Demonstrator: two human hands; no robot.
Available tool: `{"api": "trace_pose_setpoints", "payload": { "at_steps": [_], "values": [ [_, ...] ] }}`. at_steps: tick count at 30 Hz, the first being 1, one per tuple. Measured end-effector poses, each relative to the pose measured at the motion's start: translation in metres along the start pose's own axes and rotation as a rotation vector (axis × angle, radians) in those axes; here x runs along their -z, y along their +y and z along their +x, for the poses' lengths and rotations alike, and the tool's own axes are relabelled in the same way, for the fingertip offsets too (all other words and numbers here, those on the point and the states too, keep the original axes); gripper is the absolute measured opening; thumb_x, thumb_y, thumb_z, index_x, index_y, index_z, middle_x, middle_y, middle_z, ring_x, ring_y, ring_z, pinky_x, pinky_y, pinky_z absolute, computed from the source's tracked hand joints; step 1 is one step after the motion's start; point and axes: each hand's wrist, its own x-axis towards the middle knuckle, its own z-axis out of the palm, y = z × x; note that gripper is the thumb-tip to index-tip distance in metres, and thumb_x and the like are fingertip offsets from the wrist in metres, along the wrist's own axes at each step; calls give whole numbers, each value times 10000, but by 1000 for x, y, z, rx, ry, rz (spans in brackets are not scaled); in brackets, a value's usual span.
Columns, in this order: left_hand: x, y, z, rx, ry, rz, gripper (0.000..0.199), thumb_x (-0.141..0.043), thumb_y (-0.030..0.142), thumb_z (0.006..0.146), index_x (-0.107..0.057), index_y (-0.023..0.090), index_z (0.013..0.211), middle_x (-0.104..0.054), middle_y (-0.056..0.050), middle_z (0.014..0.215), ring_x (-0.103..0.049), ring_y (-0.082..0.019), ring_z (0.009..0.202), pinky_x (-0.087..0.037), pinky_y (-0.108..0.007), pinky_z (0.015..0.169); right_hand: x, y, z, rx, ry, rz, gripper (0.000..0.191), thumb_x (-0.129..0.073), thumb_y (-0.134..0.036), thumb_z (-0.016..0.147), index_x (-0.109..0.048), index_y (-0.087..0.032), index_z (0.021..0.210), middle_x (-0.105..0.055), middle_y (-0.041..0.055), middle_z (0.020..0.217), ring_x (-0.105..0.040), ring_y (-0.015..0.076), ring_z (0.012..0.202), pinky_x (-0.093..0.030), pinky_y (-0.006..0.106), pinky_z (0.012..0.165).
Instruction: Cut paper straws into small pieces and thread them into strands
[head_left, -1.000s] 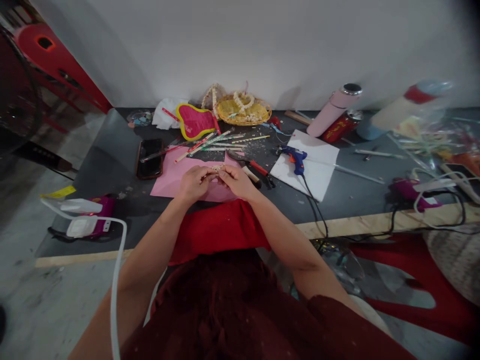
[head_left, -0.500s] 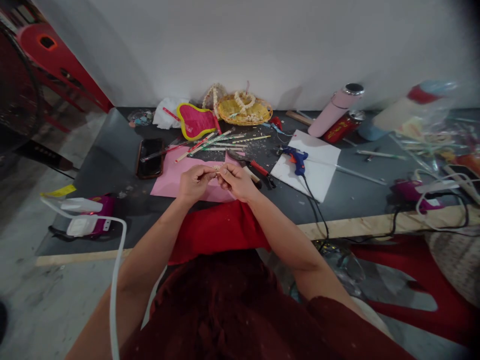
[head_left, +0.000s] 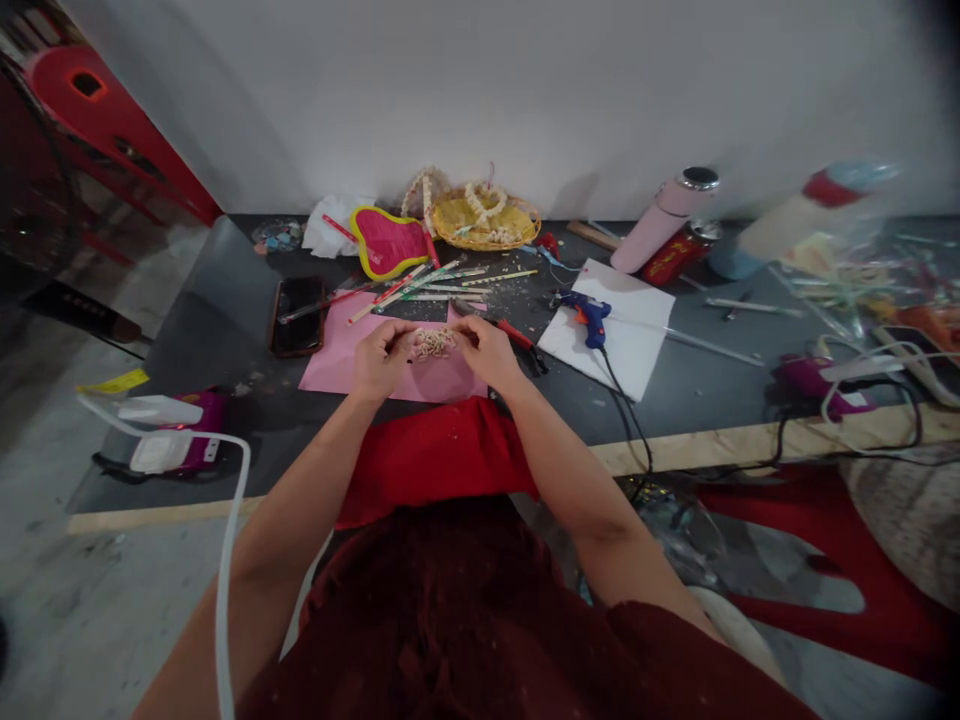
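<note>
A small heap of pale, short pieces (head_left: 433, 343) lies on a sheet of pink paper (head_left: 326, 365). My left hand (head_left: 379, 362) is at the heap's left side, thumb and fingers curved and apart, with nothing visible in it. On the opposite side, my right hand (head_left: 491, 355) reaches its fingers to the heap's edge, also apart. Just beyond and to the right of my right hand is a pair of red-handled pliers (head_left: 517, 335). Several patterned paper strips (head_left: 427, 285) are scattered behind the heap.
A blue glue gun (head_left: 589, 312) rests on a white board (head_left: 637, 350) to the right. Farther back stand a yellow wicker basket (head_left: 457, 235), a pink flask (head_left: 664, 220) and a red can (head_left: 682, 252). A phone (head_left: 298, 315) lies left of the paper.
My hands, earlier pinched together over the pink paper on a tiny pale piece, have moved apart. The heap now shows between them.
</note>
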Motion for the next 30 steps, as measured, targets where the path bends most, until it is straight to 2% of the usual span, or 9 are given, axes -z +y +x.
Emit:
{"api": "trace_pose_setpoints", "payload": {
  "at_steps": [3,7,12,17,23,30],
  "values": [
    [-1,-3,-1,-20,-17,23,127,-570,217,860,-659,189,946,-735,-19,827,-684,-139,760,-540,-260,704,-3,3,0,28,-63,-93,232,-489,-121,831,-648,-175,990,-701,73,998,-639,190,934,-479,329,863],
    [-1,-6,-2,-47,-64,73,114,-564,221,867,-647,194,940,-724,-19,862,-676,-140,782,-527,-267,722,-5,3,0,62,-77,-132,330,-430,-77,835,-632,-178,1075,-680,76,1069,-619,187,1015,-478,332,900],
    [2,-10,1,-69,-2,154,101,-579,178,839,-641,190,917,-690,-25,884,-613,-118,713,-503,-258,679,2,3,0,51,-72,-217,310,-454,-67,824,-636,-180,1048,-641,83,1067,-597,193,1016,-480,334,893],
    [4,-10,3,-52,51,171,80,-587,168,828,-641,179,886,-661,-21,843,-541,-96,627,-469,-238,608,8,-1,-1,64,-159,-419,212,-508,-111,846,-661,-172,980,-652,89,1013,-575,220,995,-447,377,930],
    [3,-9,3,-46,26,154,96,-571,164,833,-644,188,891,-670,-17,845,-561,-104,657,-471,-244,628,3,-6,-4,143,-259,-560,192,-519,-164,871,-688,-174,960,-660,84,996,-566,214,986,-401,375,977],
    [2,-15,2,-70,-9,152,98,-571,188,840,-649,199,898,-689,-29,883,-613,-133,752,-492,-269,681,-2,-16,-9,92,-312,-655,183,-529,-220,876,-668,-178,986,-640,96,1056,-533,238,1033,-422,372,925]
  ]
}}
